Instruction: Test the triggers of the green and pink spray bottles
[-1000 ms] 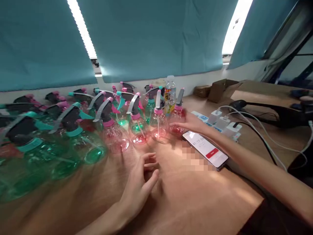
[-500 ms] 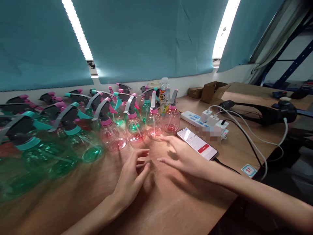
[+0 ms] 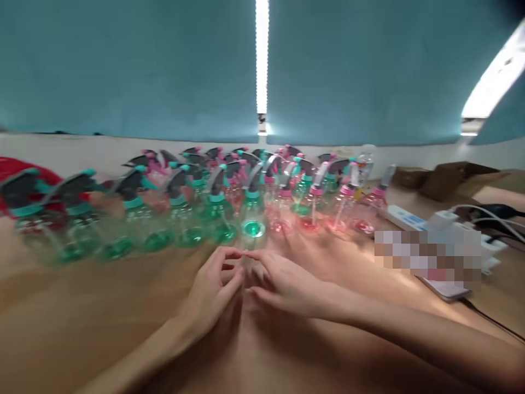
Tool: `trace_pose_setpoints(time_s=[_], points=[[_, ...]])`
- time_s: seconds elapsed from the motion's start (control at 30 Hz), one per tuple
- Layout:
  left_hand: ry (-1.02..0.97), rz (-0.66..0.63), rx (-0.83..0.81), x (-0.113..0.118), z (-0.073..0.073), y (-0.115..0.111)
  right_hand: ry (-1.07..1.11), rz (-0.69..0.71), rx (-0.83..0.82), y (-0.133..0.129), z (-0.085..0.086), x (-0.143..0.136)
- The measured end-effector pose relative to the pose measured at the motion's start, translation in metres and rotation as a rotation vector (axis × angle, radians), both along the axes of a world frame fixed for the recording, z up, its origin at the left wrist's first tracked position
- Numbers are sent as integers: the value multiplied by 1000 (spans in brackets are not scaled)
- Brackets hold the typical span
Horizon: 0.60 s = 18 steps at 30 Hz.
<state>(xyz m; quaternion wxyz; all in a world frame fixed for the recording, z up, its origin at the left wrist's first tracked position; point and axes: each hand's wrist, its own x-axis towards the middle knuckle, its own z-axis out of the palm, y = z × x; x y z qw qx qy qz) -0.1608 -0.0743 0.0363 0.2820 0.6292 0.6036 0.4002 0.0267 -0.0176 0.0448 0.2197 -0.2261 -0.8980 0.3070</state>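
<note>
Straight ahead of the hands, a green spray bottle (image 3: 253, 210) is stood upright on the counter (image 3: 102, 328), in the front row of a crowded group. More green bottles (image 3: 219, 216) are lined up to its left, pink bottles (image 3: 283, 213) to its right; perhaps the front row is sorted by colour so it can be read at a glance. All along it, trigger heads (image 3: 133, 183) are carried upright, each front bottle being rested on its own base.

Nothing is gripped: the left hand (image 3: 211, 290) and right hand (image 3: 287, 284) are held just short of the bottle, fingers loosely curled and spread from the thumbs. Whether the fingertips touch cannot be told through the blur.

Behind, the rear bottles are screened by the front row, so any reach there looks obstructed. Rightward, a phone (image 3: 445, 288) is laid beyond the right forearm, its black cable (image 3: 492, 323) trailed off; a power strip (image 3: 404, 217) is crowded by white plugs (image 3: 441, 221), and cardboard boxes (image 3: 459, 178) are set behind.
</note>
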Motion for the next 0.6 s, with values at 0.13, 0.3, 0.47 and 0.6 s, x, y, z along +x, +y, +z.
trace_pose_setpoints(time_s=[0.13,0.3,0.47,0.6], points=[[45,158,32,-54,1,-33,-17,110,14,-8,1,-64],[56,403,59,-124,-5,-68,60,183,41,-8,-11,-140],[27,601,82,-187,10,-90,105,270,69,-8,-21,-196],[71,867,210,-229,26,-89,135,321,98,-9,-21,-221]])
